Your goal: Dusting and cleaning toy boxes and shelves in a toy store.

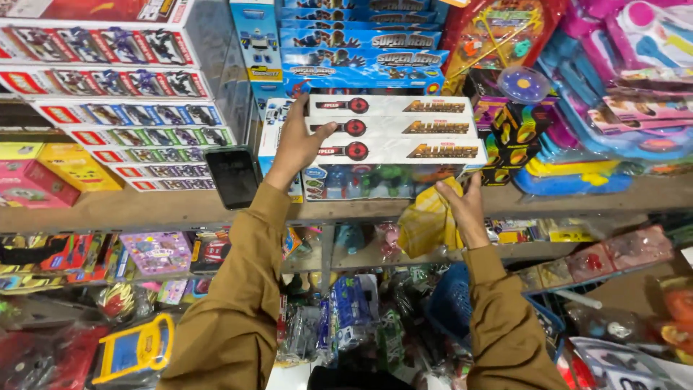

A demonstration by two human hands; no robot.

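Note:
A stack of three white toy boxes [404, 130] with clear-window fronts sits on a wooden shelf [144, 209]. My left hand [299, 141] presses flat against the left end of the stack, fingers spread. My right hand [465, 209] is at the stack's lower right corner, closed on a yellow cloth [429, 220] that hangs over the shelf edge. Both arms wear brown sleeves.
A black phone [233, 177] leans upright on the shelf left of my left hand. Stacks of red-and-white toy boxes [130, 108] fill the left side, blue boxes [354, 50] stand behind, and colourful packaged toys [606, 87] crowd the right. Lower shelves hold several bagged toys.

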